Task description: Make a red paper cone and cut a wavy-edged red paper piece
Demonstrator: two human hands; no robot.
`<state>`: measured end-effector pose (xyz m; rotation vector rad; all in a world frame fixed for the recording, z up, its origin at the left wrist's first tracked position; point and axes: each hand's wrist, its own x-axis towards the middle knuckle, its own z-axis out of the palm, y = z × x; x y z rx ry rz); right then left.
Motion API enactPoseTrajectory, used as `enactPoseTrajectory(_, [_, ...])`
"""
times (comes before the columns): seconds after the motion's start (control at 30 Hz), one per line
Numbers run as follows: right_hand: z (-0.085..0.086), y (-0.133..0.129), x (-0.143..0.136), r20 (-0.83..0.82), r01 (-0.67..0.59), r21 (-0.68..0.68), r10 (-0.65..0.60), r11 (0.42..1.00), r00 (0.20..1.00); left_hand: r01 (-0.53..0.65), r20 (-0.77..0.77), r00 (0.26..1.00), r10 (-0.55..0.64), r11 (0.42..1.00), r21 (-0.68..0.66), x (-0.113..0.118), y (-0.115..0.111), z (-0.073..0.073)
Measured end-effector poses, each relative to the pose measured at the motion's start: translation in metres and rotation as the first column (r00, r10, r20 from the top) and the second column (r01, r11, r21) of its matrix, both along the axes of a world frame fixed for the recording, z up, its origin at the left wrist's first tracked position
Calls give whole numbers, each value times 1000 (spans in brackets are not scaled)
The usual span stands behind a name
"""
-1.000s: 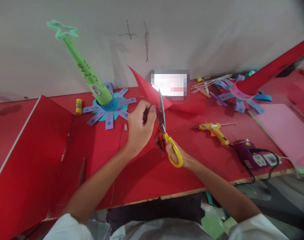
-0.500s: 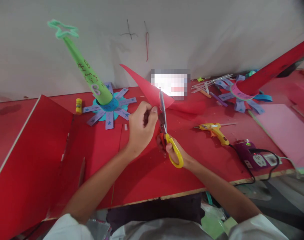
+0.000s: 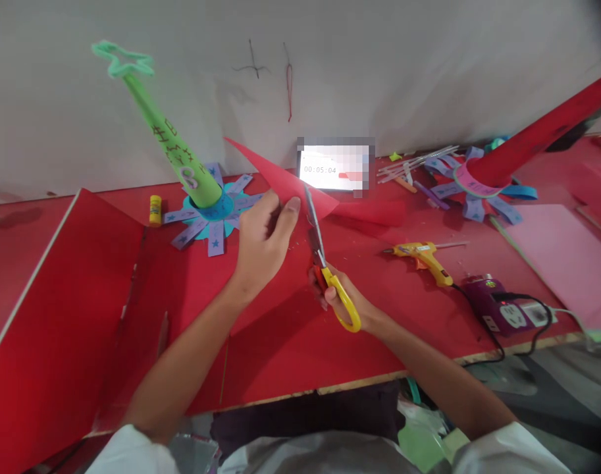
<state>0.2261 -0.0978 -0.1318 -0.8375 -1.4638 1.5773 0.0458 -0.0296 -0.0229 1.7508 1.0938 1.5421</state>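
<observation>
A pointed red paper cone (image 3: 280, 176) is pinched between the thumb and fingers of my left hand (image 3: 266, 240), its tip aimed up and left. My right hand (image 3: 347, 299) is closed round the handles of scissors (image 3: 343, 304) with yellow and red grips. The scissor blades point upward and their tips meet the lower edge of the red paper. I cannot tell how far the blades are apart. Behind the cone, another piece of red paper (image 3: 374, 214) lies on the red table (image 3: 290, 359).
A green cone (image 3: 169, 135) on purple strips stands back left, by a glue stick (image 3: 155, 210). A phone (image 3: 324, 170) leans at the wall. To the right are a yellow glue gun (image 3: 423, 257), a purple power socket (image 3: 497, 306) and a red cone (image 3: 551, 131).
My left hand and the red cone have shifted left and slightly down. The scissors have tilted a little left, with my right hand nearly in place.
</observation>
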Motion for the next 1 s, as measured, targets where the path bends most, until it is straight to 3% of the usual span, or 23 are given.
enactPoseTrajectory(0.27, [-5,-1,7,34,-148,141,145,979,989,-24,-15,1000,25,998,64,8,-7,0])
enactPoseTrajectory(0.53, [-2,2,1,-96,-39,45,43,998,994,-7,30,1000,5,998,55,11,-9,2])
enactPoseTrajectory(0.7, [-2,1,2,-96,-54,6,55,998,994,-2,53,999,0,999,49,12,-10,2])
enactPoseTrajectory(0.87, [-2,0,0,-102,-52,12,53,999,993,-1,76,997,-1,1000,30,14,-12,-1])
enactPoseTrajectory(1.0, [5,-2,-1,-28,-56,99,59,994,998,-16,85,996,17,1000,-10,16,-15,-3])
